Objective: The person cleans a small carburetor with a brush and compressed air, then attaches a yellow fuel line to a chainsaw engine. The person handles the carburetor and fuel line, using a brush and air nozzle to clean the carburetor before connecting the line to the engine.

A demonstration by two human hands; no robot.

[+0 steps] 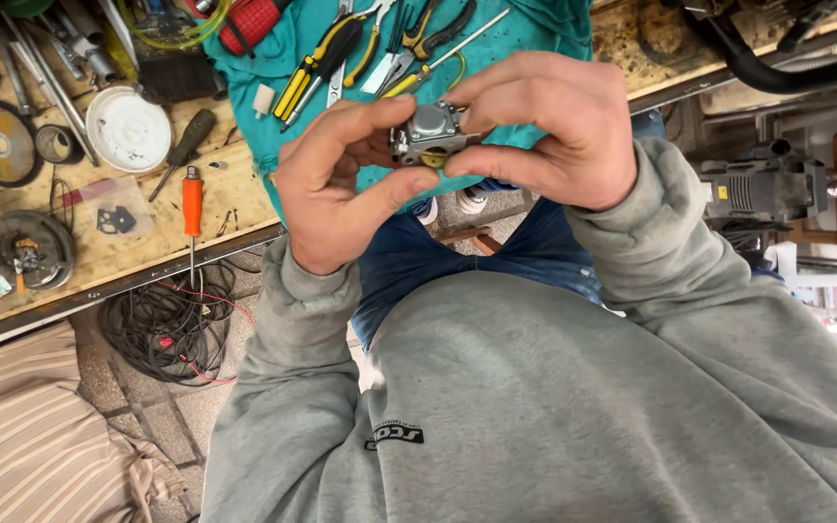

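Above the wooden desk (234, 208) with its teal cloth (535, 29), both hands, left hand (336, 189) and right hand (554, 131), grasp 1 small metal carburetor (426, 131).

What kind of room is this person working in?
Probably a repair workshop. A wooden workbench is strewn with hand tools such as an orange-handled screwdriver and pliers, and both hands, left hand and right hand, hold a small metal engine part.

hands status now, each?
Left hand: closed on small metal carburetor.
Right hand: closed on the same carburetor.
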